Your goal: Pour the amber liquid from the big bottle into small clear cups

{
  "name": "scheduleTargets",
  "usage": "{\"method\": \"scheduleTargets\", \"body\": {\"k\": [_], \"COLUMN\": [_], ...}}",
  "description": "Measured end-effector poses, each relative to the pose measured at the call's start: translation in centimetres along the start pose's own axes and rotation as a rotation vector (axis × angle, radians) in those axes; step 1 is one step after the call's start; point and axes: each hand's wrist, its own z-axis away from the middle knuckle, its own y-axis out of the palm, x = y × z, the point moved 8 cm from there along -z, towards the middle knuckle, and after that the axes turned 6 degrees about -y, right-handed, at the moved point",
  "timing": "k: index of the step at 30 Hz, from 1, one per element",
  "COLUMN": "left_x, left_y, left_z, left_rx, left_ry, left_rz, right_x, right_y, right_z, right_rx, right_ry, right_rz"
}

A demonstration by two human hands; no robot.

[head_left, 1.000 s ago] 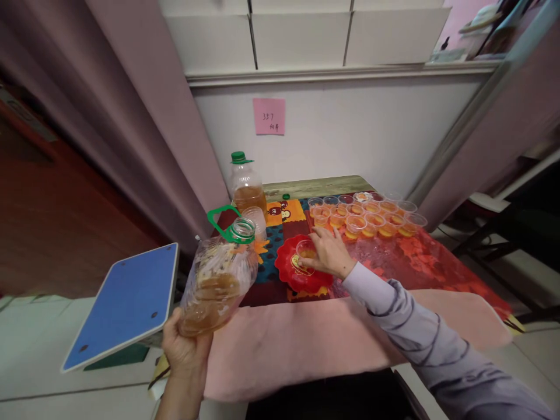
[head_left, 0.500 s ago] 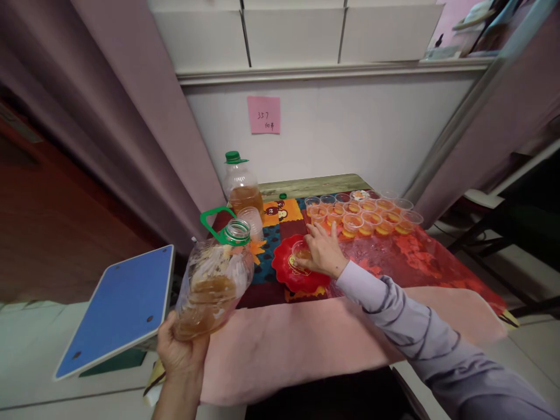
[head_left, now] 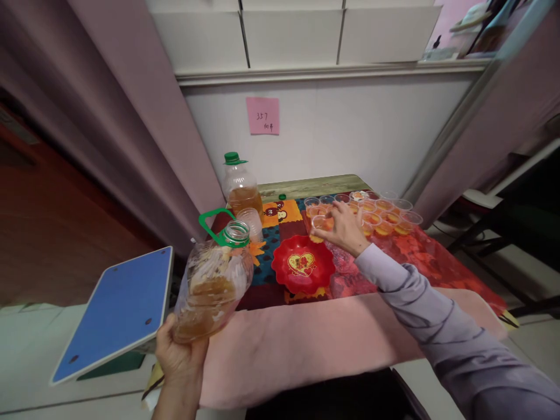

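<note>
The right hand's (head_left: 347, 231) fingers close round a clear cup (head_left: 321, 224) at the near-left edge of the filled cups (head_left: 394, 223) on the desk (head_left: 321, 185). The left hand (head_left: 178, 353) grips an uncapped, tilted jug (head_left: 213, 289) by its base, amber liquid inside; a green-capped jug (head_left: 244, 197) stands behind.

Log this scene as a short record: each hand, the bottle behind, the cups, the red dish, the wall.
Left hand: supports the open bottle near its base; amber liquid inside
Right hand: fingers around a clear cup; whether it is lifted is unclear
Bottle behind: green-capped, part filled
Grouped cups: in rows, several holding amber liquid
Red dish: scalloped rim, heart print
Wall: pink note
</note>
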Motion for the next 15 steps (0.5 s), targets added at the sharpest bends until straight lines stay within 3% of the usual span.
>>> {"method": "scheduleTargets", "body": {"k": [7,15], "left_x": [0.1,0.2], "left_y": [0.0,-0.7], "left_z": [0.4,-0.3], "left_rx": [-0.059,-0.059], "left_ry": [-0.036,-0.019], "left_rz": [0.030,0.038], "right_x": [-4.9,-6.8], "right_y": [1.9,4.6], "right_z": [-0.5,0.6], "right_rx": [0.052,0.082], "right_ry": [0.127,0.140], "right_rz": [0.149,0.185]}}
